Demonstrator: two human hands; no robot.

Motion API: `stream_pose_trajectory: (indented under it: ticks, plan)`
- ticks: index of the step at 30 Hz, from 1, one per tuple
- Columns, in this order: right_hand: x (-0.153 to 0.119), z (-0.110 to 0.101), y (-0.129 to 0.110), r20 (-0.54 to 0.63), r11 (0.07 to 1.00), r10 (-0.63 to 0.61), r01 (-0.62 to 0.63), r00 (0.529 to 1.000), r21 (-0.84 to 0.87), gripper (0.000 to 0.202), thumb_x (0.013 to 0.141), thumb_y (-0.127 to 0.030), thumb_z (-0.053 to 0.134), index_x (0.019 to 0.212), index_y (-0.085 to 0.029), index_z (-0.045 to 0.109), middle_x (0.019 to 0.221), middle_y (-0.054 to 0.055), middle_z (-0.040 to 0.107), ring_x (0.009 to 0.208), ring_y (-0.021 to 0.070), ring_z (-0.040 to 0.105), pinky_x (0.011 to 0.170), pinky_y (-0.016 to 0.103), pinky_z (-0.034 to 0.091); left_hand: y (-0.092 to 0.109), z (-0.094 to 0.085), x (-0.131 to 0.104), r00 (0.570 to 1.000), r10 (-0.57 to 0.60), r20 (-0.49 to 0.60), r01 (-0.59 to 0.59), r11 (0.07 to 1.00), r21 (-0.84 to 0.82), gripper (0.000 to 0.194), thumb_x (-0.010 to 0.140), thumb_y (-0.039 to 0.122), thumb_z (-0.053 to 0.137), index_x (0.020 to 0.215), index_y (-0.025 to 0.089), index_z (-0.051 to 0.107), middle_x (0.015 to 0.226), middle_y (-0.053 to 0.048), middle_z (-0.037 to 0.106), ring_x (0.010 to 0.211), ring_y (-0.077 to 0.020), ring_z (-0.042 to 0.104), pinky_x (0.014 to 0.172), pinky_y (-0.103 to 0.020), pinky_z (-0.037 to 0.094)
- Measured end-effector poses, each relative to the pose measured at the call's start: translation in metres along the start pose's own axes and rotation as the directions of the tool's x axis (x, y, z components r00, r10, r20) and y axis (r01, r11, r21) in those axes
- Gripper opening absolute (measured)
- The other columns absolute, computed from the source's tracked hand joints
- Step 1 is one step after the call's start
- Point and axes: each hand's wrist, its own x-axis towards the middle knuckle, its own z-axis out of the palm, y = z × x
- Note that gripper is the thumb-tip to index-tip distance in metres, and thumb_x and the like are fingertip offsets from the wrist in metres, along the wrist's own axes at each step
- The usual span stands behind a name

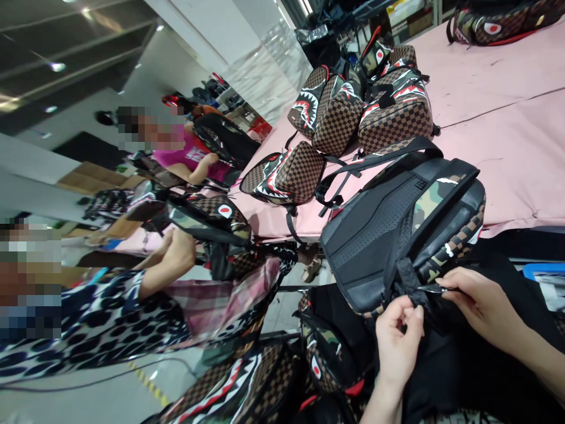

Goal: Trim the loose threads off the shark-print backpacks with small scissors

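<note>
In the head view, a long tabletop (507, 129) covered in pink sheeting is seen, marked by dark creases and loose threads. A black-backed backpack (366, 235) with camouflage and checkered sides is propped against its near edge, above dark cloth (468, 365). The backpack's dark strap (408, 277) is pinched between thumb and fingers of the left hand (399, 330), while a small pointed metal tool (432, 289) is gripped in the right hand (470, 294), its tip laid at the strap. Farther along the tabletop, checkered bags (339, 112) with shark-mouth prints are clustered, and another bag (507, 26) is placed at the far end. More patterned bags (247, 383) are heaped low in the foreground. To the left, a camouflage-and-checkered bag (212, 218) is handled by a person in a spotted garment (110, 318); beyond, a black bag (225, 138) is held by a person in a pink top (180, 156). Behind them, a pale pillar (247, 53), stacked goods (220, 91) and ceiling lights (57, 67) are seen, with yellow-striped tape (148, 383) on the grey floor (106, 406).
</note>
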Motion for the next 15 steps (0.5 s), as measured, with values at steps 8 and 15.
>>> stream_pose_trajectory:
  ticks: [8, 15]
  plan:
    - [-0.0007, -0.0057, 0.0009, 0.054, 0.990, -0.058, 0.064, 0.997, -0.123, 0.015, 0.089, -0.022, 0.044, 0.101, -0.021, 0.054, 0.092, 0.005, 0.060, 0.083, 0.0156, 0.056, 0.071, 0.028, 0.045, 0.0037, -0.0017, 0.0008, 1.000, -0.022, 0.006, 0.022, 1.000, 0.019, 0.030, 0.080, 0.041, 0.053, 0.078, 0.011, 0.057, 0.051, 0.003, 0.038, 0.046, -0.0056, 0.034, 0.047, -0.018, 0.030]
    - [-0.0006, -0.0043, 0.0037, 0.048, 0.988, -0.116, 0.120, 0.992, -0.095, 0.014, 0.089, -0.020, 0.043, 0.096, -0.019, 0.054, 0.089, 0.004, 0.060, 0.081, 0.0148, 0.055, 0.070, 0.028, 0.044, 0.0007, -0.0043, -0.0002, 0.999, 0.015, 0.051, -0.019, 0.997, 0.079, 0.027, 0.082, 0.036, 0.050, 0.073, 0.011, 0.056, 0.054, 0.002, 0.038, 0.049, -0.0055, 0.034, 0.048, -0.018, 0.029]
